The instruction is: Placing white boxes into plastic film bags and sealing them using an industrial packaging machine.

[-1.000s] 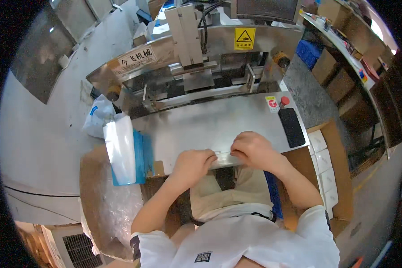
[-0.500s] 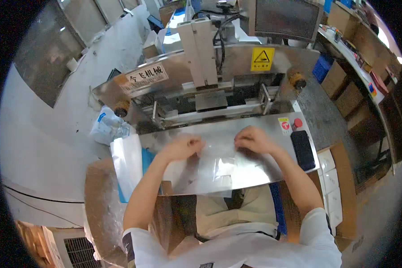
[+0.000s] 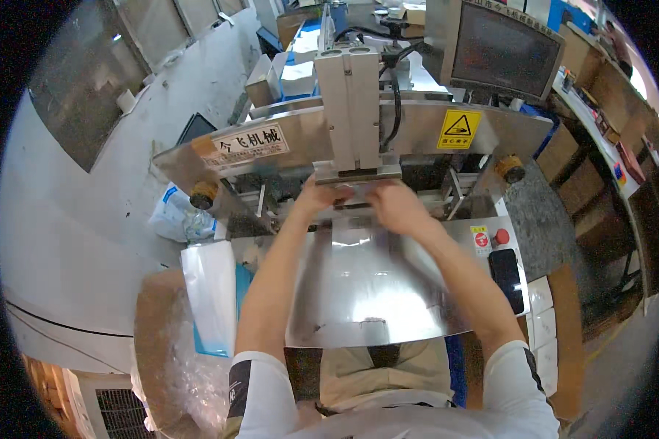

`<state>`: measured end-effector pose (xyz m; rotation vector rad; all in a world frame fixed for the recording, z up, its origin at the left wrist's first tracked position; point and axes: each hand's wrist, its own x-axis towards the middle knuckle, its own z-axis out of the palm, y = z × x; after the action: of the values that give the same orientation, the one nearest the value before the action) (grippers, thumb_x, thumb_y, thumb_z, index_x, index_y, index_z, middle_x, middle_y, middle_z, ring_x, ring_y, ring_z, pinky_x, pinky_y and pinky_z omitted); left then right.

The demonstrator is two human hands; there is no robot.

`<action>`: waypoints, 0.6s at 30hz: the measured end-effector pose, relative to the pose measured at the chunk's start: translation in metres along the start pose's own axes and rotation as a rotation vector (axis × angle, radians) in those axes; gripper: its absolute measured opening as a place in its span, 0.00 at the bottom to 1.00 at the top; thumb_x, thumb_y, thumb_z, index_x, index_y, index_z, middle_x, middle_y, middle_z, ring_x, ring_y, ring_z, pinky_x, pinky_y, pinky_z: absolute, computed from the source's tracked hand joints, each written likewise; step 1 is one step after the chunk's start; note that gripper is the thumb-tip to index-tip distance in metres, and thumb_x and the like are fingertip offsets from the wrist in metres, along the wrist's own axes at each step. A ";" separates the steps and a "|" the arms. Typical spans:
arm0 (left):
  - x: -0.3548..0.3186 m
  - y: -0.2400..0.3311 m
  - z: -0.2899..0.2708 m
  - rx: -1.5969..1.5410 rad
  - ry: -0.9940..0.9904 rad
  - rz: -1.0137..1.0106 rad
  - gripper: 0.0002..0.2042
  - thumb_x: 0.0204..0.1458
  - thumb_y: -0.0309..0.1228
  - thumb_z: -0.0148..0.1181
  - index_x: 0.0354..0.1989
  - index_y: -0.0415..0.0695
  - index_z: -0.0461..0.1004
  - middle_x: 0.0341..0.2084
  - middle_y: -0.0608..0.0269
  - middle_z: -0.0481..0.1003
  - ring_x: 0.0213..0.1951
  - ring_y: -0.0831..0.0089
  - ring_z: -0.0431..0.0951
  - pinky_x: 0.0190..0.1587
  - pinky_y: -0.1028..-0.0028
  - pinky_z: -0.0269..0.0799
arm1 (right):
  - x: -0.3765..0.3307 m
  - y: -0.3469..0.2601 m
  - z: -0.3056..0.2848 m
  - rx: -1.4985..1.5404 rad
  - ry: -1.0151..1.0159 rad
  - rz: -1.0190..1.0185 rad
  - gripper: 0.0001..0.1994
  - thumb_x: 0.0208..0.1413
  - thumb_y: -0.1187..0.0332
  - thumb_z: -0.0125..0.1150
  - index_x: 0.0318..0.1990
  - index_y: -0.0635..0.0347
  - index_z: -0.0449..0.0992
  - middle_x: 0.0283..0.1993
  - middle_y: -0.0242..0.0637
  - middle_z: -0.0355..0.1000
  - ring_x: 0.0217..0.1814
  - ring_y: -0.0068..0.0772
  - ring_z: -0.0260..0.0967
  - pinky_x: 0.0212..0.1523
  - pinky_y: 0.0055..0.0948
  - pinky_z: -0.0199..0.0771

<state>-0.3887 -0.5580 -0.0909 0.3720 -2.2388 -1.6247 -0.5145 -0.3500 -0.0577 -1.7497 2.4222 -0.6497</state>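
The left hand (image 3: 321, 197) and the right hand (image 3: 397, 206) both have their fingers drawn in, close together but apart, just beyond the far edge of the steel table (image 3: 366, 282); blur and the press head (image 3: 357, 173) above them hide the fingertips, so I cannot tell how firmly either one grips, or exactly what is pinched; a clear film (image 3: 350, 235) shows between the forearms, at the middle of the table's far edge, its upper end running up toward the hands.

Near the table's far right corner sit a red button (image 3: 501, 236) and a yellow, red and white sticker (image 3: 480, 240); a black phone (image 3: 506, 280) lies along the right edge; a white plastic sheet (image 3: 209, 289) lies over blue material (image 3: 243, 284) at the left edge; beyond the far left corner is a white-and-blue bag (image 3: 170, 214); white boxes (image 3: 543, 322) stand in a carton (image 3: 566, 329) beside the near right corner.
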 end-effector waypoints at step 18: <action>-0.221 0.050 0.173 0.914 0.318 0.099 0.33 0.59 0.52 0.54 0.62 0.34 0.64 0.64 0.37 0.62 0.68 0.42 0.56 0.67 0.37 0.45 | -0.005 0.001 0.005 -0.118 -0.049 0.001 0.25 0.61 0.58 0.56 0.61 0.65 0.69 0.63 0.56 0.66 0.67 0.56 0.62 0.66 0.47 0.62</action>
<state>-0.2626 -0.3042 -0.1196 0.6627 -2.5382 -0.3596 -0.5118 -0.3465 -0.0633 -1.7834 2.4751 -0.4668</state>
